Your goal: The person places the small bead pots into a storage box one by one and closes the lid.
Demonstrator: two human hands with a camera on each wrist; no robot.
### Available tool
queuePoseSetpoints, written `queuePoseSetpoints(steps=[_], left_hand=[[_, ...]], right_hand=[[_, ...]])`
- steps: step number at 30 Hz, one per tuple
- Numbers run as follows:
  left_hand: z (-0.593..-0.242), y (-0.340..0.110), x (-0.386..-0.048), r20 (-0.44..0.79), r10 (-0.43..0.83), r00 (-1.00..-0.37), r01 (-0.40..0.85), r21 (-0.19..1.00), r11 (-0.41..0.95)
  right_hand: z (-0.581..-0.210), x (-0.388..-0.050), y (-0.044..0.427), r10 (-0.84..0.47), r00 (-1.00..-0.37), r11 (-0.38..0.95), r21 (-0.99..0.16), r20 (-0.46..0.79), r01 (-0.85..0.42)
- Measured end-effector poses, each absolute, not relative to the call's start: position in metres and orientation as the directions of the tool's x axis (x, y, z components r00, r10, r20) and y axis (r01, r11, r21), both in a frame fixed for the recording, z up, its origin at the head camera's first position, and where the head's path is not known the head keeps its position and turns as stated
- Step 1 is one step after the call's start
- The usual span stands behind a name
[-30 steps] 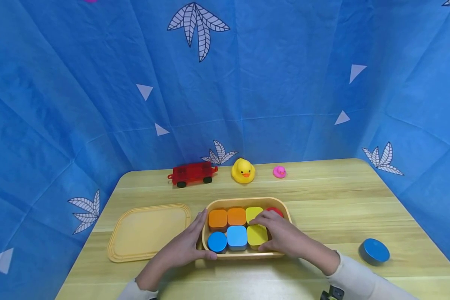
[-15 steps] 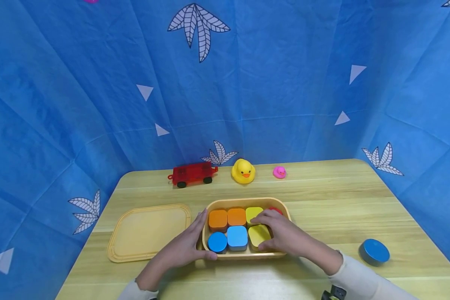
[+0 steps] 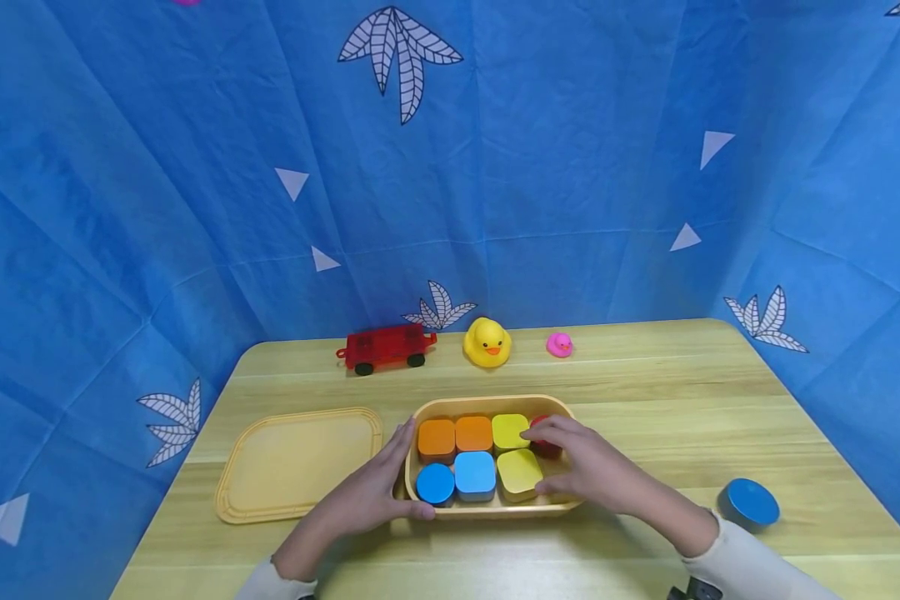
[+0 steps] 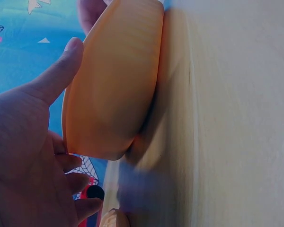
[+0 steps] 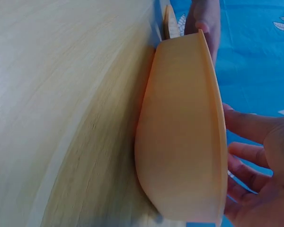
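Note:
In the head view a tan, oblong box (image 3: 495,512) holds two rows of blocks. Two orange blocks (image 3: 437,438), a yellow square block (image 3: 510,431) and a partly covered red block (image 3: 542,429) form the back row. In front are a round blue block (image 3: 435,483), a light blue block (image 3: 475,474) and a slightly turned yellow block (image 3: 519,472). My left hand (image 3: 371,492) rests at the box's left end, fingers extended along its side and thumb at the front rim. My right hand (image 3: 592,467) hovers over the right end, fingers spread, thumb beside the front yellow block.
A tan lid (image 3: 297,463) lies flat at the left. Along the back stand a red toy wagon (image 3: 385,347), a yellow duck (image 3: 487,343) and a small pink duck (image 3: 559,344). Far to the right sits a blue round block (image 3: 748,502). Blue printed cloth (image 3: 570,150) hangs behind the table.
The front yellow block has shifted slightly right and turned a little. My right hand has moved right, off that block, uncovering more of the red one. My left hand stays put.

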State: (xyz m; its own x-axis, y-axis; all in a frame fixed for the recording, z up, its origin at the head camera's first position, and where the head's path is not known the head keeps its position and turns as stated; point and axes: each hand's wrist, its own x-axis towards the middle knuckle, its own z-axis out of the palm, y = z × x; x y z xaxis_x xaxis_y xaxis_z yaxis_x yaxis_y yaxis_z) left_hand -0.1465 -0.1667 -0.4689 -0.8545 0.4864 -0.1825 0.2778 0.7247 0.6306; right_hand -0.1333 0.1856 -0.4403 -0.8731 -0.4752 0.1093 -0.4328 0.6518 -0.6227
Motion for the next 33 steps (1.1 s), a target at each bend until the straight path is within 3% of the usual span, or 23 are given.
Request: queuePoseSetpoints(steps=[23, 33], left_hand=[[-0.468, -0.166, -0.147, -0.192, 0.490, -0.850, 0.274, 0.634, 0.723], [-0.469, -0.167, -0.147, -0.179, 0.491, -0.853, 0.282, 0.634, 0.720]], right_hand=[[-0.437, -0.107, 0.253, -0.351, -0.918, 0.677, -0.628, 0.184, -0.384], [-0.443, -0.091, 0.293, -0.249, -0.952, 0.745, -0.593, 0.179, -0.306]])
